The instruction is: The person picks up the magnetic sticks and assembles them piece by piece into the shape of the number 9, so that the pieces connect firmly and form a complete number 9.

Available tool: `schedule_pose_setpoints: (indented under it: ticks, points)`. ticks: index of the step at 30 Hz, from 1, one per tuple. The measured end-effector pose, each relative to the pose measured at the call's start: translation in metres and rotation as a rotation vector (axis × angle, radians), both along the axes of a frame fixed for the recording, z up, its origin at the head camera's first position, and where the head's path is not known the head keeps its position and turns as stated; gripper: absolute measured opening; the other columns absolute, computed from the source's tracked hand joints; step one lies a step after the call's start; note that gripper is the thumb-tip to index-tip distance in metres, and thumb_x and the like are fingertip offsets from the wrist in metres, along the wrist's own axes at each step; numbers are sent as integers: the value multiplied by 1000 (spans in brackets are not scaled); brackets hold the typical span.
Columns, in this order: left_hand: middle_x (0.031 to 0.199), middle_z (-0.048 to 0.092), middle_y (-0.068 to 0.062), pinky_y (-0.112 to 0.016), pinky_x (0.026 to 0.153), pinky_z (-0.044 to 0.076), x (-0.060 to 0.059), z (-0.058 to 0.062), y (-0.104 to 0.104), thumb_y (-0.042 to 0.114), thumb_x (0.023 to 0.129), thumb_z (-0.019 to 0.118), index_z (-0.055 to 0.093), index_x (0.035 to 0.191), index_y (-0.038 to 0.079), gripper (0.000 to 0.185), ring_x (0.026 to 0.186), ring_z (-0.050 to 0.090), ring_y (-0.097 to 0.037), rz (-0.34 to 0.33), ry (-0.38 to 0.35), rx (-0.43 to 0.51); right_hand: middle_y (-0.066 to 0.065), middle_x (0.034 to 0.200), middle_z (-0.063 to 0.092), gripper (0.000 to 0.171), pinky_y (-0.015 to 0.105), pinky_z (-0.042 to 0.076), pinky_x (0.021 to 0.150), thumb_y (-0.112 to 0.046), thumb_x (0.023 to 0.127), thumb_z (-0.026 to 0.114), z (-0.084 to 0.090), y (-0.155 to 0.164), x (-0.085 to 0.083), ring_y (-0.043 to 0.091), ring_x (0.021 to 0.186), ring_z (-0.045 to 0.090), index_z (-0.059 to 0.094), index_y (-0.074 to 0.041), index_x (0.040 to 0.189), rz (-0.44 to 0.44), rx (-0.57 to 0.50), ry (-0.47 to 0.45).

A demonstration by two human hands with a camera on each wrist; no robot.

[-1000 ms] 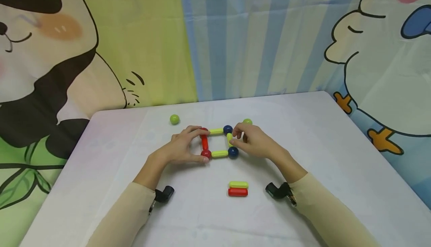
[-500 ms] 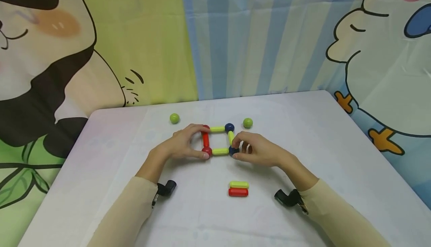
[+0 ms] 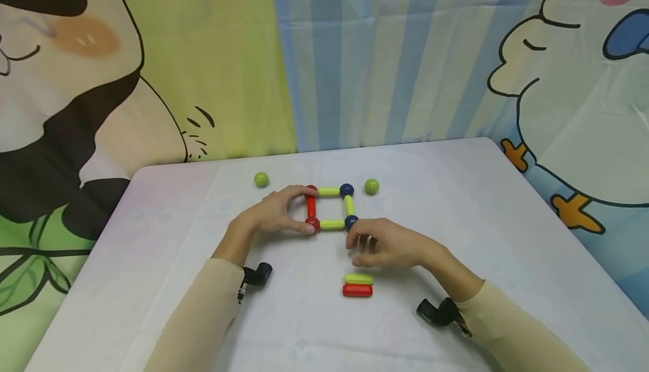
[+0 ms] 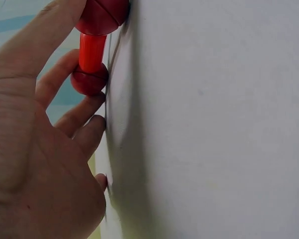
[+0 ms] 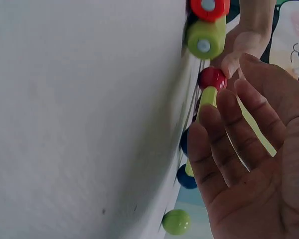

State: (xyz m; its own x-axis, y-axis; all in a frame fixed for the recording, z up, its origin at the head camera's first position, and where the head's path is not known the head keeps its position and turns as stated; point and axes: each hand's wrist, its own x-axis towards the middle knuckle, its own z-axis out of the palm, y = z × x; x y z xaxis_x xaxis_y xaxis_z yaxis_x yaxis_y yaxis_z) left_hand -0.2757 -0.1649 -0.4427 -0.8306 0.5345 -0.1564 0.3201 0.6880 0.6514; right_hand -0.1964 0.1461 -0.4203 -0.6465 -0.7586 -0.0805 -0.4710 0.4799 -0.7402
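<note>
A flat square of magnetic rods and balls lies on the table in the head view. Its left side is a red rod [image 3: 311, 207] between two red balls [image 4: 89, 80]. Yellow rods [image 3: 332, 225] form the other sides, with a far blue ball [image 3: 347, 190] and a near blue ball [image 3: 350, 222] at the right corners. My left hand [image 3: 276, 212] grips the red side, thumb at the near red ball [image 3: 312, 224] and a finger at the far one. Just in front of the near blue ball, my right hand [image 3: 392, 243] hovers with loosely bent fingers, holding nothing.
A loose yellow rod [image 3: 358, 278] and a loose red rod [image 3: 357, 290] lie side by side nearer the person. Behind the square are a left green ball [image 3: 261, 179] and a right green ball [image 3: 372, 186]. A printed curtain hangs behind the white table [image 3: 446, 180].
My right hand has left the right yellow rod, passed over the near blue ball and drawn back toward the person. The left hand keeps its grip, and the square has shifted slightly away.
</note>
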Motion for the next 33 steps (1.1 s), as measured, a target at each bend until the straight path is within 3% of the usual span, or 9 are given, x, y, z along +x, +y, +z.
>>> schedule_pose_setpoints:
  ticks: [8,24,33]
  points:
    - [160,40,3,-62,123,-4,0,-5,-3,52,78,86,47,147,40,81,153,28,-24,-14,-1,68,-4,107,67,24,32,54,87,-19,91,79,2,-5,10,19,97,64,68,-19,112,60,55,-33]
    - [161,38,2,-63,122,-9,1,-6,-5,53,79,85,45,148,40,81,155,26,-24,-10,-21,75,-3,97,67,20,29,55,77,-12,88,79,0,-9,16,14,86,65,68,-17,104,83,59,-42]
    - [162,36,2,-62,122,-10,3,-5,-3,51,80,85,44,150,38,82,156,23,-23,-18,-26,79,-8,86,61,23,22,50,71,-4,82,74,2,-16,19,12,79,59,67,-20,97,75,130,-16]
